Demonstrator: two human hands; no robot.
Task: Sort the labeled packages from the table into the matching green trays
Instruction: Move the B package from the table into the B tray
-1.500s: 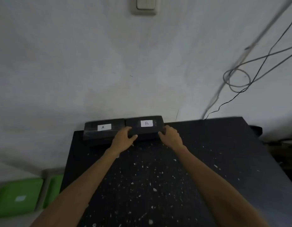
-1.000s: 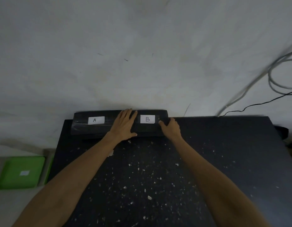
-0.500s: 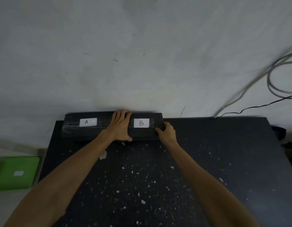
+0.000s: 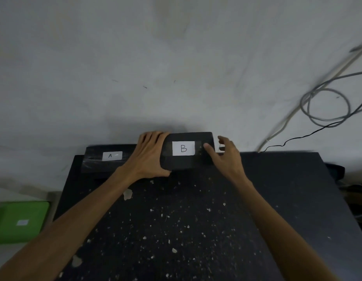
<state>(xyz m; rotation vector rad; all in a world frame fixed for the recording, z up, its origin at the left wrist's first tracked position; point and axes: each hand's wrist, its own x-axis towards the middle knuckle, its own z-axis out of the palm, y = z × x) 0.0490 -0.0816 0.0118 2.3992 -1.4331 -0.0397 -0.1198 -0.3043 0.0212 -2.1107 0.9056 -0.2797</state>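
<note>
Head view: I see package B [image 4: 186,152], a dark flat box with a white label lettered B, at the far edge of the table [image 4: 196,220], raised and tilted toward the camera. Package A [image 4: 107,158], dark with a glossy wrap and a white A label, lies flat just left of it. Nearer, the black tabletop is flecked with pale chips; a green tray [image 4: 22,220] with a small white label sits low beyond its left edge. Behind, a grey wall [image 4: 176,57] carries looped cables [image 4: 326,104] at right. My left hand [image 4: 149,157] wraps B's left end, thumb under the near edge. My right hand [image 4: 226,157] is spread, thumb on B's right end, fingers apart behind it.
</note>
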